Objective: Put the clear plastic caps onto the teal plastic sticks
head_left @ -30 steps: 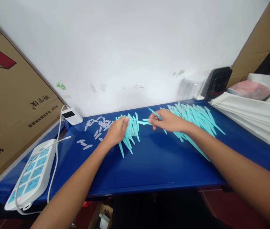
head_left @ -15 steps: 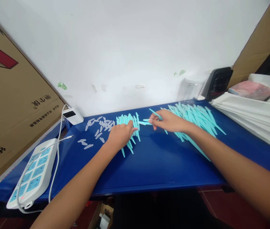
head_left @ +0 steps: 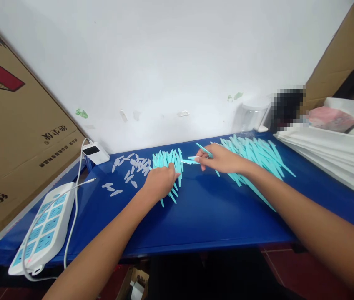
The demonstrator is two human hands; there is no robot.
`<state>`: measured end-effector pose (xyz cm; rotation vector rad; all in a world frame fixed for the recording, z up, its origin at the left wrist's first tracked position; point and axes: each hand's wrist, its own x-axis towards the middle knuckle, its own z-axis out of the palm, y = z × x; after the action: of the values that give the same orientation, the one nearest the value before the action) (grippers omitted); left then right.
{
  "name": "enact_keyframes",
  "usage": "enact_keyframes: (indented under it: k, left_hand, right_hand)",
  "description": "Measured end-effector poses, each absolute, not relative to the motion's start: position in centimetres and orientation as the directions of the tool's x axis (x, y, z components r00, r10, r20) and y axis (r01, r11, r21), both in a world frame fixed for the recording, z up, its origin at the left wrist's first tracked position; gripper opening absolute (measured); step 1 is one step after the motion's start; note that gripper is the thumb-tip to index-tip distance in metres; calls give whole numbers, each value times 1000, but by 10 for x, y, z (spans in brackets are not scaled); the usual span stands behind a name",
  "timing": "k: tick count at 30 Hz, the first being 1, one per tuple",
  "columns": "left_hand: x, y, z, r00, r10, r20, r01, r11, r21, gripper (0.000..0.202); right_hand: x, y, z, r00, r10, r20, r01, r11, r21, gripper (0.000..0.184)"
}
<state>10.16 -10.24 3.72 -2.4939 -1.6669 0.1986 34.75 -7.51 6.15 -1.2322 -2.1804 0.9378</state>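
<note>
My left hand [head_left: 160, 182] lies on a small heap of thin turquoise plastic sticks [head_left: 168, 160] in the middle of the blue table [head_left: 208, 212], fingers curled down onto the near ends of the sticks. My right hand [head_left: 219, 158] pinches one or two turquoise sticks [head_left: 202, 150] just right of that heap, with one tip pointing left toward it. A larger heap of the same sticks [head_left: 258, 154] spreads out behind my right wrist. Several small clear plastic caps [head_left: 129, 168] lie scattered left of the small heap.
A white power strip [head_left: 43, 227] with its cable lies at the table's left end, next to a white charger [head_left: 94, 152]. Cardboard boxes [head_left: 11, 125] lean at the left. A clear jar [head_left: 252, 116], a dark device and a stack of white sheets [head_left: 330, 154] stand at the right.
My left hand has slid toward me and a little right along the small heap, from its far end to its near end. My right hand has stayed put with its sticks.
</note>
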Motion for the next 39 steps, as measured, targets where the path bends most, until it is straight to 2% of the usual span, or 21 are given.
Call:
enact_keyframes:
  k: [7,14,16,21,24,27,35,39]
  left_hand:
    - [102,-105,41,382,920,-83,896,-391,-210,35]
    - [96,-102,38,421,903,-83,888,-429,-168,38]
    - [94,-100,37,441,895,-66,885,-446,-131,39]
    - [91,-95,41,474,880,30,878,-475,59,38]
    - [90,-94,44,478,875,81,869,-484,101,35]
    - [91,-92,45,494,861,121,863,-502,50,35]
    - [88,-90,40,508,822,258,855,-446,-264,47]
    - [86,-89,36,549,779,304,826,-450,-338,48]
  right_hand:
    - [347,-74,60,-493,869,46,562,358,-746,24]
    - [348,-73,59,-498,866,50,562,366,-742,26]
    - [348,-73,60,-497,866,52,558,365,-745,26]
    - [351,-76,66,-505,863,29,537,340,-773,29]
    - [354,-79,72,-492,871,-18,526,280,-803,29]
    - [357,-80,76,-491,869,-64,508,226,-831,29]
    - [358,-78,73,-556,821,-131,465,176,-868,34]
    - [359,-78,73,-547,820,-172,459,122,-880,33]
